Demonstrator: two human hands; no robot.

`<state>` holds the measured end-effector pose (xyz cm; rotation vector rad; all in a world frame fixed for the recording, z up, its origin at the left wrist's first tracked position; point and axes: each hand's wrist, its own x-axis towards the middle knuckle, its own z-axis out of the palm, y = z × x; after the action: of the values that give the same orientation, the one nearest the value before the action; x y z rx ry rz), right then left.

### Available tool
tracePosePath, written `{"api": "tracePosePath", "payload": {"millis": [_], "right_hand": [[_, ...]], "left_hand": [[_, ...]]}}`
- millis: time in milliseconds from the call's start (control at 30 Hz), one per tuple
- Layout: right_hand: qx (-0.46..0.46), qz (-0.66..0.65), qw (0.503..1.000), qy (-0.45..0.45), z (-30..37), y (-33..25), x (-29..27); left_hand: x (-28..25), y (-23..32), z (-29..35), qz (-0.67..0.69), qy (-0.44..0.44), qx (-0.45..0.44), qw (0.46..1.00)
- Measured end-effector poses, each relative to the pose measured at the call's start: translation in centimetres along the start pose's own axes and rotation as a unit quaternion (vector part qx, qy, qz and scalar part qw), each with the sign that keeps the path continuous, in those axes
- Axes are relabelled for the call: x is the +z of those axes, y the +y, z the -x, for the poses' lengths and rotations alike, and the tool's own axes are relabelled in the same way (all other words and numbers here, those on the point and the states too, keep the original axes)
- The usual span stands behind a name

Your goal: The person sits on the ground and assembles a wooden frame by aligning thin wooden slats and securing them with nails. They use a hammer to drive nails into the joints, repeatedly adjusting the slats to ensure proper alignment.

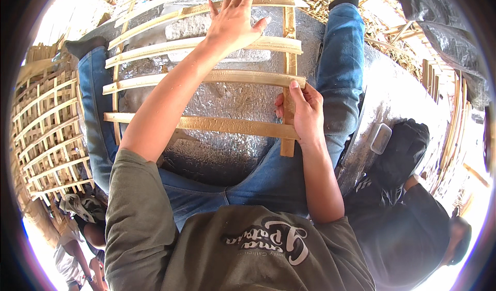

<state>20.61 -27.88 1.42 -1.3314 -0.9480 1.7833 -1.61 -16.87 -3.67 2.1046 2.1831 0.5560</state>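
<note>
A lattice of pale bamboo slats lies between my outstretched legs, with several cross slats running left to right over an upright strip [288, 64] on the right and a thinner one on the left. My left hand [235, 21] reaches over to the far part of the lattice, palm down with fingers spread, at the far slats. My right hand [306, 107] grips the right end of a bamboo slat [248, 77], the thumb on top where it crosses the upright strip and the other fingers partly hidden beneath. Nearest to me lies another cross slat [232, 126].
Silvery foil sheeting [232, 102] lies under the lattice. A finished-looking woven bamboo panel [49, 131] stands at the left. On the right, a person in dark clothes [403, 224] sits near a clear plastic container [381, 138]. Another person [77, 249] is at the lower left.
</note>
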Motion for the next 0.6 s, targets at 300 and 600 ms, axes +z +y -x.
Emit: {"api": "tracePosePath", "payload": {"millis": [300, 600], "right_hand": [[0.004, 0.011, 1.0, -0.001, -0.03, -0.09, -0.04], [0.007, 0.023, 1.0, 0.0, 0.0, -0.14, 0.07]], "left_hand": [[-0.08, 0.16, 0.05, 0.006, -0.007, -0.011, 1.0], [-0.05, -0.13, 0.0, -0.014, 0.006, -0.004, 1.0]]}}
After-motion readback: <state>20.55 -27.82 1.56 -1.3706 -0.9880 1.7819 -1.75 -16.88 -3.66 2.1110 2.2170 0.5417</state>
